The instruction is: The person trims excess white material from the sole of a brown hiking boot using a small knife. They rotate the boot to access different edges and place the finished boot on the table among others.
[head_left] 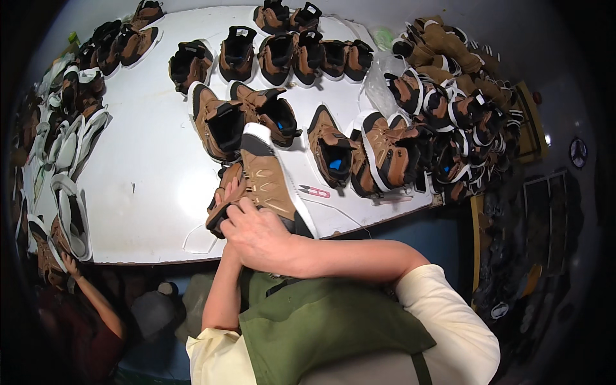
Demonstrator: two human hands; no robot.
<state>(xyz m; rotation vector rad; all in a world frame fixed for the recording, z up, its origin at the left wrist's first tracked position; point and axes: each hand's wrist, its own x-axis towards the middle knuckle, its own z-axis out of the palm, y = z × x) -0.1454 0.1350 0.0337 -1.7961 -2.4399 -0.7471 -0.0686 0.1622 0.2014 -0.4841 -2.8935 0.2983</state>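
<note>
A brown boot (pixel 263 176) with a black toe cap and a white sole is tilted on its side at the table's near edge, toe pointing away from me. My left hand (pixel 228 194) reaches up on its left side, fingers wrapped over the brown upper and partly hidden behind my right hand. Crossing over from the right, my right hand (pixel 256 236) has its fingers curled on the boot's collar. Whatever the fingertips pinch there is covered. Just right of the boot lie pink thread snips (pixel 316 191). A thin white cord (pixel 337 210) runs along the table beside them.
Several similar boots (pixel 279 58) stand along the far side of the white table (pixel 135 173). More boots (pixel 385 151) lie right of me, before a large heap (pixel 449 96). White-soled shoes (pixel 70 147) line the left edge, where another person's hand (pixel 72 266) holds one.
</note>
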